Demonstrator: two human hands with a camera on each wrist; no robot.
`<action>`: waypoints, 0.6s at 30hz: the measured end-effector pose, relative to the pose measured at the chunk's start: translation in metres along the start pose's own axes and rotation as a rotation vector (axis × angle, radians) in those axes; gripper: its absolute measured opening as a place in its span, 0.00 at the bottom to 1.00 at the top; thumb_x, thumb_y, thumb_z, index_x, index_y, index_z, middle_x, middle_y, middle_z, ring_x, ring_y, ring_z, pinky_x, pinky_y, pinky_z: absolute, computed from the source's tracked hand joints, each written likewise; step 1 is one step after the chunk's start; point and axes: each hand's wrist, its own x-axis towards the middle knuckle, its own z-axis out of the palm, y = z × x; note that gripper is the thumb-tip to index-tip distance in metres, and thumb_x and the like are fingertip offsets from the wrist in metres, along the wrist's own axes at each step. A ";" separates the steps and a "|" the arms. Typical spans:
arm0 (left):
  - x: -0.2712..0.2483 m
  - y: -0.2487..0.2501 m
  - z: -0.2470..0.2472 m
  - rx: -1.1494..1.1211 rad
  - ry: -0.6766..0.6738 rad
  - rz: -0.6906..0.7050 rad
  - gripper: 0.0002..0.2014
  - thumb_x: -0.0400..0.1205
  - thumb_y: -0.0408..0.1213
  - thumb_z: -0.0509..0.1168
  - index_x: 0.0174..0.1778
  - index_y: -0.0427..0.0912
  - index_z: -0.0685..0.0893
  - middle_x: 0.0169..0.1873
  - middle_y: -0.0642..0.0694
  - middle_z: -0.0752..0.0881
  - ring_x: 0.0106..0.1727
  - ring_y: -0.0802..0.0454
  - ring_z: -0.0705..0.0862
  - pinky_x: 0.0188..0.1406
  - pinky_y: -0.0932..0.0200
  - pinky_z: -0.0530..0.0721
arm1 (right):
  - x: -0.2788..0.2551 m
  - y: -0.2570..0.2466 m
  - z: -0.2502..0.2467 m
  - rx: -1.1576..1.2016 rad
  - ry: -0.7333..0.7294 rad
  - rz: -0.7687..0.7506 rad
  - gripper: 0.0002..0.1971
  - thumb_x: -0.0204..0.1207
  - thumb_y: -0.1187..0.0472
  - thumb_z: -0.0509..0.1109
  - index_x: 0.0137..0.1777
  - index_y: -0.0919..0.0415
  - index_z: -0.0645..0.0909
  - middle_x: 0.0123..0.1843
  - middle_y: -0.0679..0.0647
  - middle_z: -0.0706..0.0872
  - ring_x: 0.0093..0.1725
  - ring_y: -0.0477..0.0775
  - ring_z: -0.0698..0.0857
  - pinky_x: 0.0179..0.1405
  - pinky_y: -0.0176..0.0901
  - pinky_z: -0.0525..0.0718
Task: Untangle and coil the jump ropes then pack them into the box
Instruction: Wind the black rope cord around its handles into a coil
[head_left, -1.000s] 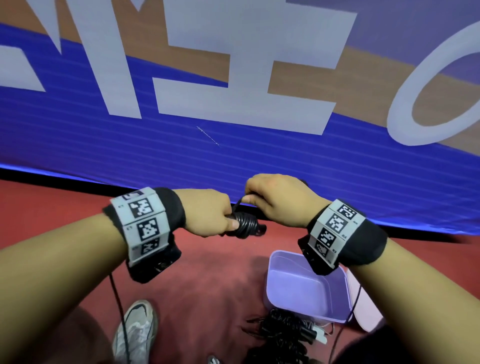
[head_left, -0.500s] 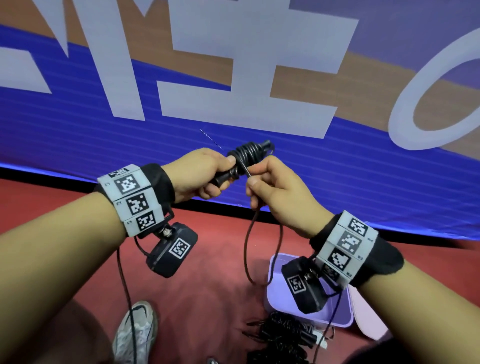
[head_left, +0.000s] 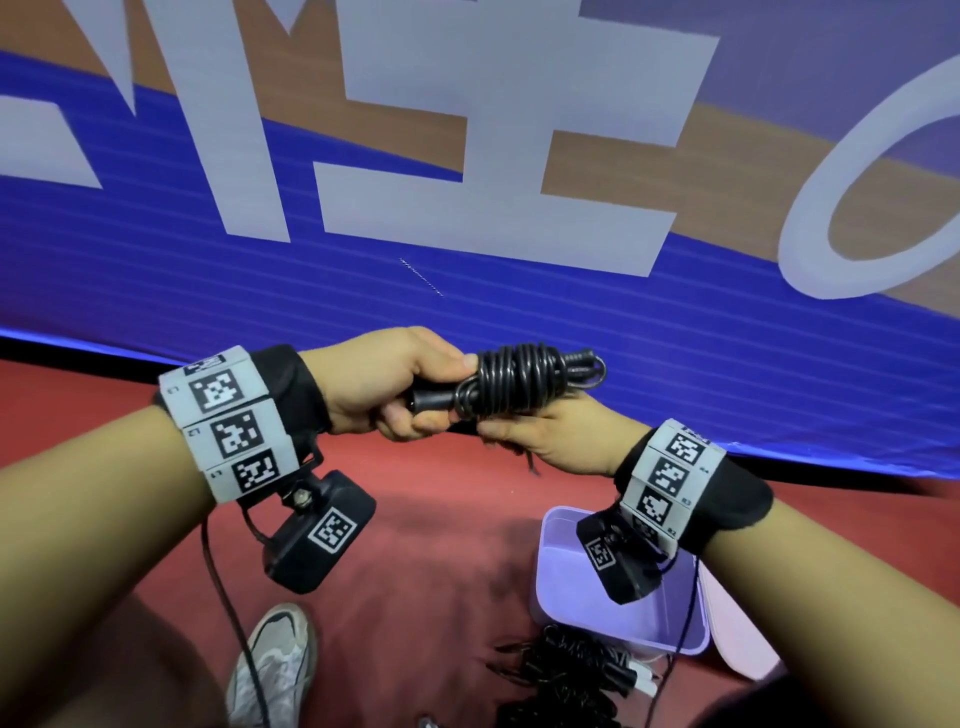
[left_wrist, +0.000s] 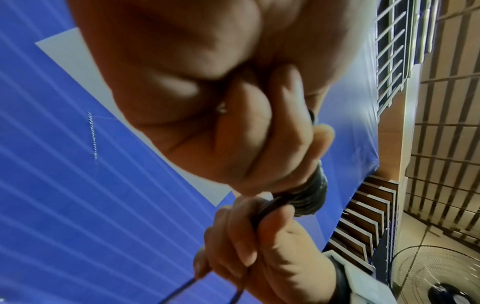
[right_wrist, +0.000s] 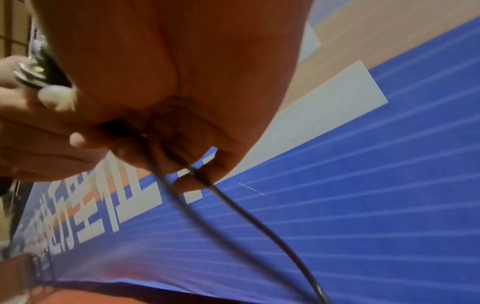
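My left grip curled round the coiled rope handles, right grip pinching its cord underneath, box open on red floor below, rope pile beside it, blue banner behind, lettering unreadable

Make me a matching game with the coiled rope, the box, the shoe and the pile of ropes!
Things:
1. coiled jump rope
2. box
3. shoe
4. pile of ropes

Descriptions:
A. light purple, open
B. grey and white, on the red floor
C. black, held in both hands
D. black, tangled on the floor beside the box

Pairs: 1-C, 2-A, 3-B, 4-D
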 end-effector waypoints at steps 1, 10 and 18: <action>0.000 -0.002 0.002 0.023 -0.033 -0.013 0.15 0.77 0.46 0.61 0.33 0.37 0.77 0.18 0.43 0.69 0.16 0.60 0.57 0.18 0.69 0.51 | 0.002 0.005 -0.002 -0.063 -0.025 -0.046 0.10 0.78 0.65 0.66 0.44 0.66 0.89 0.38 0.62 0.89 0.39 0.55 0.82 0.43 0.48 0.83; 0.004 -0.002 0.017 0.592 -0.262 -0.168 0.17 0.84 0.47 0.60 0.36 0.38 0.81 0.19 0.43 0.74 0.21 0.47 0.66 0.24 0.59 0.64 | 0.007 0.008 -0.018 -0.356 -0.131 0.063 0.08 0.74 0.45 0.73 0.41 0.47 0.81 0.40 0.44 0.88 0.43 0.47 0.85 0.46 0.51 0.84; 0.016 -0.004 0.015 1.015 0.201 -0.254 0.18 0.87 0.47 0.57 0.35 0.43 0.82 0.26 0.48 0.84 0.29 0.50 0.79 0.37 0.57 0.77 | 0.002 -0.002 -0.032 -0.781 0.054 0.091 0.12 0.86 0.45 0.60 0.60 0.47 0.81 0.55 0.45 0.88 0.56 0.54 0.83 0.47 0.51 0.82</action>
